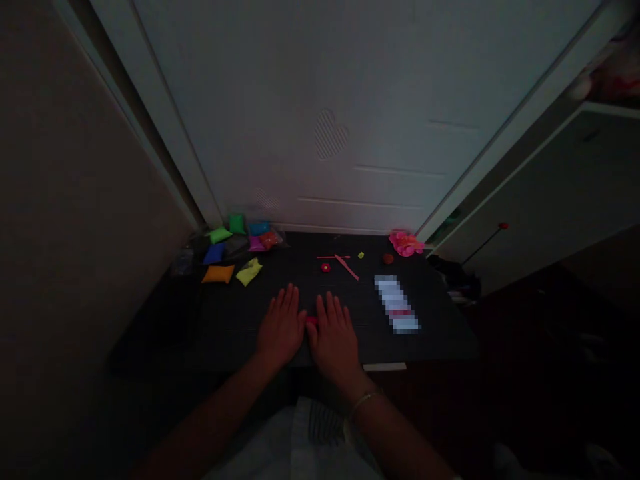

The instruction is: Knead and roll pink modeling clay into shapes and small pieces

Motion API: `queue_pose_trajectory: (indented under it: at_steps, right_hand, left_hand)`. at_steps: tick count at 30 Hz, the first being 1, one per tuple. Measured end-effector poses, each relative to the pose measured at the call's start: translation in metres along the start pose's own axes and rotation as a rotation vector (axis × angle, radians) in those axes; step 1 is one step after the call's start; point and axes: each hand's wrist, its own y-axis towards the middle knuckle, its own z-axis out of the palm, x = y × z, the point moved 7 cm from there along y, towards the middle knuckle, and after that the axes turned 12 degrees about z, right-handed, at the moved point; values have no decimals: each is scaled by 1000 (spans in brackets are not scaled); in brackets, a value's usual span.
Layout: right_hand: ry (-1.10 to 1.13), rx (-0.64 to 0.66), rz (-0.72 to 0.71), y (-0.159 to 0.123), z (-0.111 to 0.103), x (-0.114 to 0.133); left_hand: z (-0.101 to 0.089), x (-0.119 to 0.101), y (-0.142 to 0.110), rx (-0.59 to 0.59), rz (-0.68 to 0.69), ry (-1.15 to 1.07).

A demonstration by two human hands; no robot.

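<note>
Red clay-like piece [311, 321] between your left hand [281, 328] and right hand [335, 335], both flat, gripping nothing, suggests rolling, calling for even pressure.

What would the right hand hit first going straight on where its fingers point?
Probably the small red flower-shaped piece with the pale centre, lying ahead of the right hand on the dark tabletop; depth is hard to judge.

Dimly lit heart-embossed white panel [280, 100]

Home, by looks: white panel [240, 100] (striped heart [330, 135] moulded in it), dark table [225, 327] just beside, all dimly lit.
</note>
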Motion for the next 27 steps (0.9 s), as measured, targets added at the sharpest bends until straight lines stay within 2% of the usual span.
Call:
queue_pose_trajectory:
  at_steps: [3, 5, 7, 10, 13, 19, 22, 25, 27]
  right_hand:
    - [-8, 7, 92, 34, 1, -2]
    - [-15, 23, 106, 50, 1, -3]
    - [-17, 29, 64, 44, 0, -4]
    - [-10, 18, -26, 10, -1, -6]
    - [-12, 13, -30, -9, -1, -10]
    - [-8, 46, 100, 29, 0, -16]
    - [30, 61, 104, 27, -6, -27]
    - [53, -34, 176, 12, -23, -43]
    - [49, -78, 180, 7, -29, -42]
  left_hand:
    - [1, 14, 30, -16, -96, 5]
    - [1, 19, 42, -12, -98, 0]
    - [1, 17, 36, -7, -57, -2]
    - [-1, 6, 6, 2, 24, 4]
    - [-2, 2, -9, 4, 24, 5]
    - [3, 21, 24, 38, -86, -8]
    - [2, 30, 14, 30, -67, -61]
    - [-12, 38, -8, -104, -93, -74]
    - [-20, 34, -12, -158, -89, -58]
